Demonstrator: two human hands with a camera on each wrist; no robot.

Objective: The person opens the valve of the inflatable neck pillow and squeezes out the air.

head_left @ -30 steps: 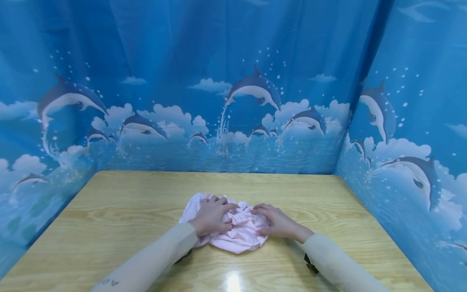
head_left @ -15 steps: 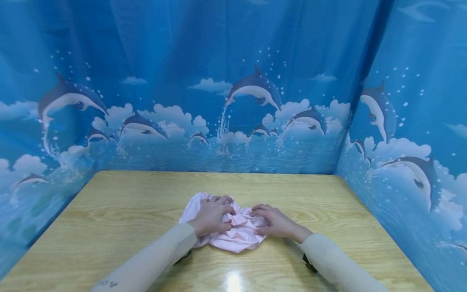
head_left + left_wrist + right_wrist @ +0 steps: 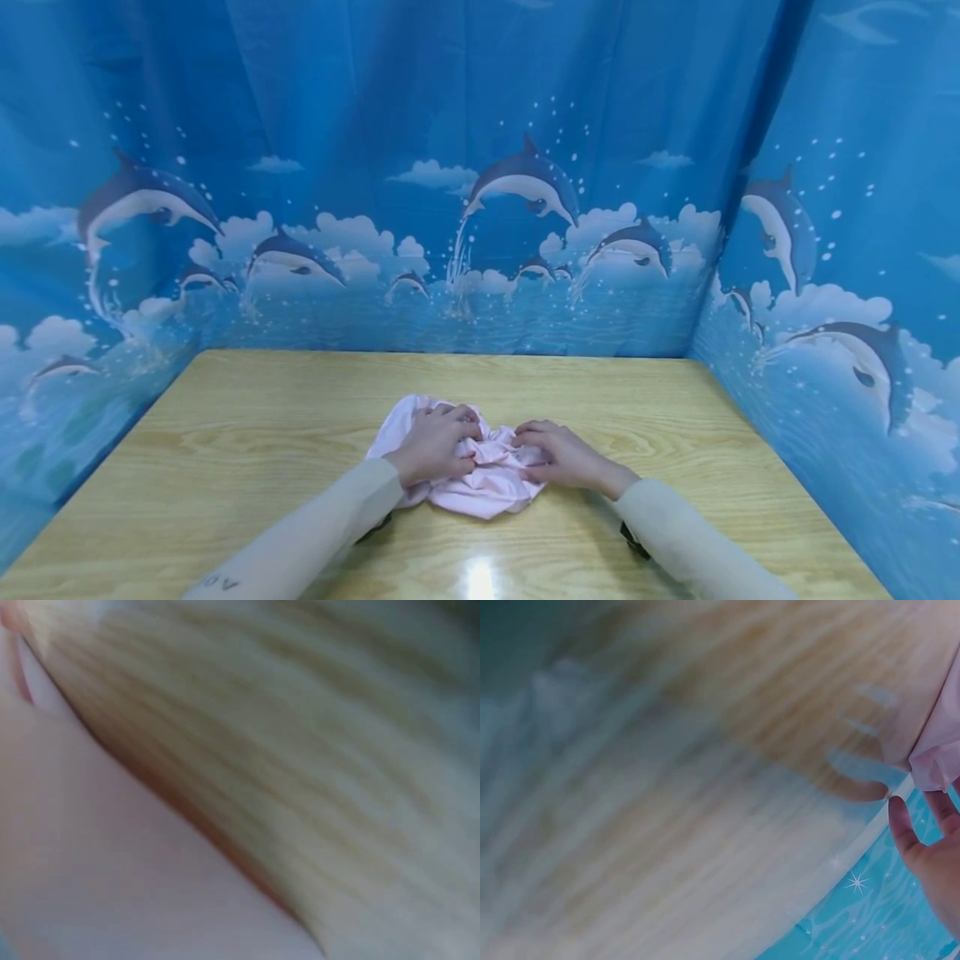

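Note:
A pale pink cloth (image 3: 491,487) lies crumpled on the wooden table, its folds bunched between my two hands. My left hand (image 3: 438,446) is over its left part, fingers bent into the fabric and covering some of it. At the right end my right hand (image 3: 566,457) grips the edge, with thumb and fingers around a bunched part. In the right wrist view the thumb (image 3: 902,825) of that hand is low by the table, near a corner of the pink cloth (image 3: 936,761). The left wrist view is blurred and mostly filled by skin.
The wooden table (image 3: 262,417) has a bright light reflection near its front. Blue curtains (image 3: 375,108) printed with dolphins and clouds stand along its back and sides. Dark straps (image 3: 633,542) show under the sleeves.
The fingers of my left hand have drawn in a little on the cloth. My right hand has shifted slightly left, and the cloth between is a bit more bunched.

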